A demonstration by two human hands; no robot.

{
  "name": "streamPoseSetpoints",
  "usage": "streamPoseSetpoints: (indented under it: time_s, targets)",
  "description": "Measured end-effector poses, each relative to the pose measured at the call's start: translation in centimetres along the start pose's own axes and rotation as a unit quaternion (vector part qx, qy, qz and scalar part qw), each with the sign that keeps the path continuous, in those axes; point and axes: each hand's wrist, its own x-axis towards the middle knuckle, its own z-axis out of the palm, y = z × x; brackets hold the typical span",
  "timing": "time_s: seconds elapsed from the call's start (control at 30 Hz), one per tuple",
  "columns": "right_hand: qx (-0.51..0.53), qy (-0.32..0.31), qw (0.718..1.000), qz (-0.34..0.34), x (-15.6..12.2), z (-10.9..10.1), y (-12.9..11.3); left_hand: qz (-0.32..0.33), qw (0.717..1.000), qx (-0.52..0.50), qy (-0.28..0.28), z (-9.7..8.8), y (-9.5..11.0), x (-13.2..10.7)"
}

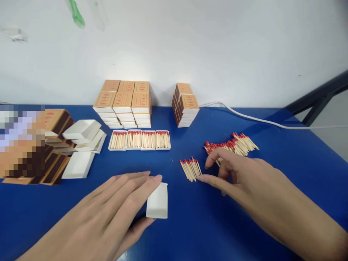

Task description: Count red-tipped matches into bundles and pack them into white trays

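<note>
My left hand (119, 206) holds an empty white matchbox tray (157, 203) on the blue table, fingers along its far left side and thumb by its near left corner. My right hand (239, 181) hovers to the right with thumb and index finger apart and nothing between them. Its thumb tip is at the edge of a small row of red-tipped matches (190, 169); whether it touches them I cannot tell. Just beyond that hand lies a larger loose pile of matches (236, 143), partly hidden by the fingers.
Several trays filled with matches (148, 140) stand in a row. Behind are a large stack of matchboxes (122, 105) and a smaller matchbox stack (185, 105). Empty trays (78, 165) and matchbox sleeves (54, 166) lie left. A white cable (255, 117) runs along the back right.
</note>
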Motion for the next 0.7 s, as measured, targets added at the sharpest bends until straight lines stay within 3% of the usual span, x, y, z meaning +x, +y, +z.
streamPoseSetpoints:
  time_s: [0.27, 0.4, 0.7]
  targets:
    - [0.057, 0.012, 0.998, -0.002, 0.4, -0.5, -1.1, 0.001, 1.000, 0.003, -0.006, -0.1, 0.0, 0.5]
    - [0.057, 0.040, 0.997, -0.041, 0.6, -0.4, -1.8, 0.001, 1.000, -0.007, -0.013, 0.0, 0.0, 0.3]
    - [0.070, 0.017, 0.996, -0.056, 0.4, -0.4, -2.3, 0.000, 1.000, -0.006, -0.014, 0.1, 0.0, 0.0]
